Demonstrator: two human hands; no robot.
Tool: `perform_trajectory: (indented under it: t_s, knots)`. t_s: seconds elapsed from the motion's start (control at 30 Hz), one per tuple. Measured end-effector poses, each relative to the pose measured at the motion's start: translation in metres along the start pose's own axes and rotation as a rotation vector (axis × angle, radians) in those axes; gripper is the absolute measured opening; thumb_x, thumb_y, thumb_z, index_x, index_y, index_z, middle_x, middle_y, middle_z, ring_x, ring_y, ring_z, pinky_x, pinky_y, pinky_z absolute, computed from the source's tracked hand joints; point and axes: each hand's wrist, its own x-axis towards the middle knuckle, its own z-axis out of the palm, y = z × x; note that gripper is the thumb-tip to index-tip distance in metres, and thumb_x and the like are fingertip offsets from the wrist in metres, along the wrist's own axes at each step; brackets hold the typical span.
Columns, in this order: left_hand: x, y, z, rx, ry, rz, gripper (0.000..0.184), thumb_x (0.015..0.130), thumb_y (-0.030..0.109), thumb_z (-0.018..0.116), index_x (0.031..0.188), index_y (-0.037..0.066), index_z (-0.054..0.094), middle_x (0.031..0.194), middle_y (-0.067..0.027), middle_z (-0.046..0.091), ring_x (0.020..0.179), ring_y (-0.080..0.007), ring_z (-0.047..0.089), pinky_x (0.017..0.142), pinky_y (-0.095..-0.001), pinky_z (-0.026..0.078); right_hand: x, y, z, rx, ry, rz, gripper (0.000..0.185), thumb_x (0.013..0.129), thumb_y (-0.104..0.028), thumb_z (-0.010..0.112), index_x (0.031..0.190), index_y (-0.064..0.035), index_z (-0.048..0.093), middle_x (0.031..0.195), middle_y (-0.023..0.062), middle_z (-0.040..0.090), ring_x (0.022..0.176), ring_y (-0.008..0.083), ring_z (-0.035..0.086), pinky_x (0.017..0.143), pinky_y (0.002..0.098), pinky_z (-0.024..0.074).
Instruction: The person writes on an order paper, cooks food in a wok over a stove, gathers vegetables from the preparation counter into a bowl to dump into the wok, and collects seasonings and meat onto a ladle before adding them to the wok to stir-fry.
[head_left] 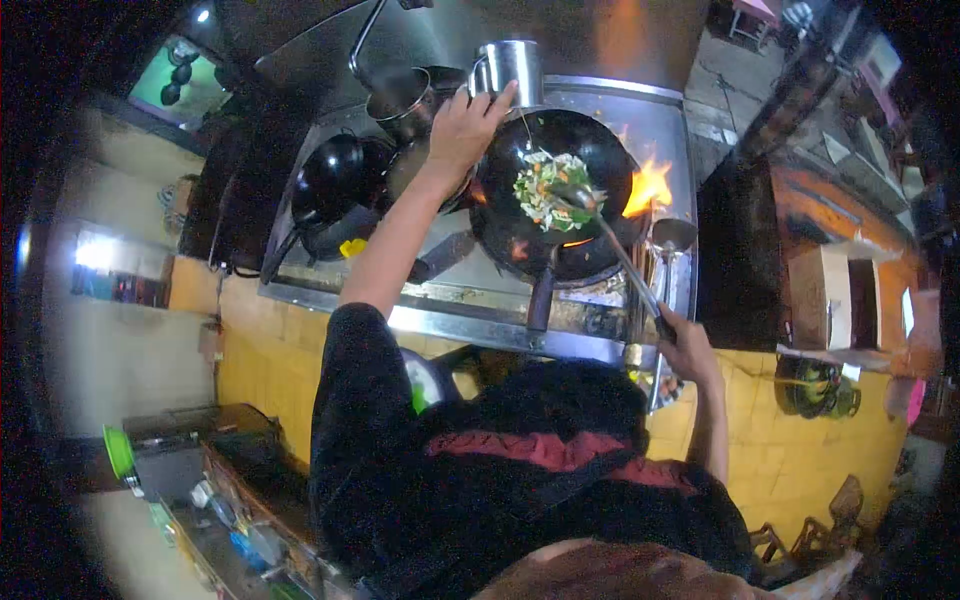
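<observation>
A black wok (500, 215) sits on the stove with chopped vegetables (545, 185) in it, green, white and orange. My left hand (468, 128) is closed on a shiny metal mug (510, 72) above the wok's far edge; a thin stream seems to fall from it towards the food. My right hand (688, 348) grips the dark handle of a long ladle (630, 265), whose bowl rests among the vegetables. The wok's own handle (541, 298) points towards my body, with neither hand on it.
Flames (650, 187) rise at the wok's right edge, beside another ladle (673, 236). Left of the wok stand a dark pot (400, 102) and another black wok (330, 178). A yellow item (353, 247) lies on the metal stove top. An open cardboard box (822, 300) stands at right.
</observation>
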Motion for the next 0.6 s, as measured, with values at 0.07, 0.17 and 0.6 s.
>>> perform_trajectory:
  t_s: [0.07,0.17,0.6]
  knots:
    - [-0.003,0.006,0.002,-0.081,-0.003,-0.069,0.051,0.078,0.016,0.056,0.128,0.021,0.048,0.077,-0.004,0.057,0.076,-0.0236,0.058,0.062,-0.0328,0.05,0.009,0.013,0.016,-0.217,0.06,-0.126,0.053,0.073,-0.008,0.061,0.124,-0.0011,0.047,0.077,0.0221,0.06,0.072,0.0332,0.062,0.066,0.0365,0.048]
    - [-0.031,0.02,0.018,-0.319,-0.324,-0.556,0.051,0.076,0.023,0.054,0.126,0.016,0.048,0.082,-0.0135,0.064,0.069,-0.0322,0.062,0.063,-0.042,0.05,0.052,0.021,0.07,-0.199,0.071,0.041,0.055,0.078,-0.008,0.053,0.131,-0.0074,0.036,0.078,0.0273,0.058,0.076,0.043,0.058,0.067,0.0496,0.0451]
    - [-0.319,0.117,0.028,-1.289,-0.399,-1.397,0.024,0.076,0.009,0.065,0.099,0.005,0.063,0.066,-0.0018,0.06,0.059,-0.0083,0.052,0.054,-0.0255,0.041,0.062,-0.011,0.016,-0.457,0.075,-0.026,0.053,0.081,-0.011,0.051,0.132,-0.0082,0.037,0.076,0.025,0.06,0.068,0.0398,0.061,0.062,0.0502,0.0498]
